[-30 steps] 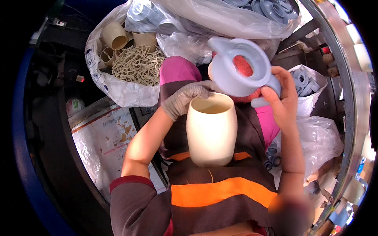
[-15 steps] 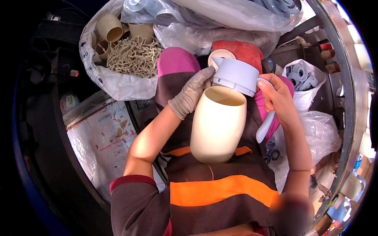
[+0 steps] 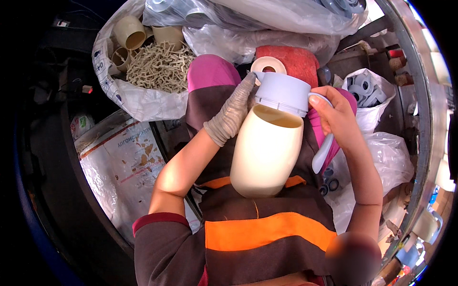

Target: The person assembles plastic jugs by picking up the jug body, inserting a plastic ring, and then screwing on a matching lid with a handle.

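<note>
A cream, barrel-shaped jug body [image 3: 265, 157] leans against my lap, its open mouth facing away from me. Over the far edge of that mouth is a pale blue-grey jug collar [image 3: 283, 91] with a spout and a long handle [image 3: 323, 155]. The gloved left hand [image 3: 233, 112] has its thumb at the spout, and its other fingers are partly hidden behind the collar and body. My bare right hand [image 3: 338, 110] is closed round the upper handle. The inside of the jug body shows, so the collar does not cover the whole mouth.
At the far left, a white sack [image 3: 102, 59] holds cream cups and many small cream strips. Clear bags [image 3: 267, 40] of grey parts lie ahead, near a red pad [image 3: 291, 58] and a cream ring [image 3: 268, 63]. A smaller bag [image 3: 374, 114] of grey parts stands right, beside a metal frame [image 3: 417, 95].
The collar has shifted slightly left and lies more level over the mouth. The jug body's top has tipped a little to the right. Both hands keep their hold.
</note>
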`<state>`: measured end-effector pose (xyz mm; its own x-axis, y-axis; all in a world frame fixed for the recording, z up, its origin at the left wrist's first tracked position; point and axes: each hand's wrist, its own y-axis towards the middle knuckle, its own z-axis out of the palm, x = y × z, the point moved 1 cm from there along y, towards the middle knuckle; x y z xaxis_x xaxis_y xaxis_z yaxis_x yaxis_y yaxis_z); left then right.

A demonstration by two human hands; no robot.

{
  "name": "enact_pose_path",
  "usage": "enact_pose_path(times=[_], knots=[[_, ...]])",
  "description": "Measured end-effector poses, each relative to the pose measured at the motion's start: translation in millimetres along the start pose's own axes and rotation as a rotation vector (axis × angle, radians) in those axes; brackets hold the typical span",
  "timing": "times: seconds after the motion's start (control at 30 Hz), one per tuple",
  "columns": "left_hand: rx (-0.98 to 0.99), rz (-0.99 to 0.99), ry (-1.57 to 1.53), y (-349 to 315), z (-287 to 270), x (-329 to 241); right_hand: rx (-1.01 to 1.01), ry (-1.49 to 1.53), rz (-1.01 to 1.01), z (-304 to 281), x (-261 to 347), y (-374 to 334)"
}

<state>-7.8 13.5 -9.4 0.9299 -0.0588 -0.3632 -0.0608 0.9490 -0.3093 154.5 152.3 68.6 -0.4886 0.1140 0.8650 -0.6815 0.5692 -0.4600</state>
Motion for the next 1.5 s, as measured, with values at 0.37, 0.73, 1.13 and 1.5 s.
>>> enact_pose_path(times=[0.37, 0.73, 1.13, 1.5], knots=[[0.106, -0.019, 0.327, -16, 14, 1, 0.042, -0.104, -0.075, -2, -18, -7], [0.082, 0.033, 0.660, -25, 18, -2, 0.012, -0.221, -0.165, 4, -24, -12], [0.083, 0.087, 0.793, -35, 30, 2, 0.185, -0.311, -0.211, -10, -10, -24], [-0.061, 0.035, 0.646, 16, 49, -28, 0.437, 0.118, 0.106, -40, -8, -35]])
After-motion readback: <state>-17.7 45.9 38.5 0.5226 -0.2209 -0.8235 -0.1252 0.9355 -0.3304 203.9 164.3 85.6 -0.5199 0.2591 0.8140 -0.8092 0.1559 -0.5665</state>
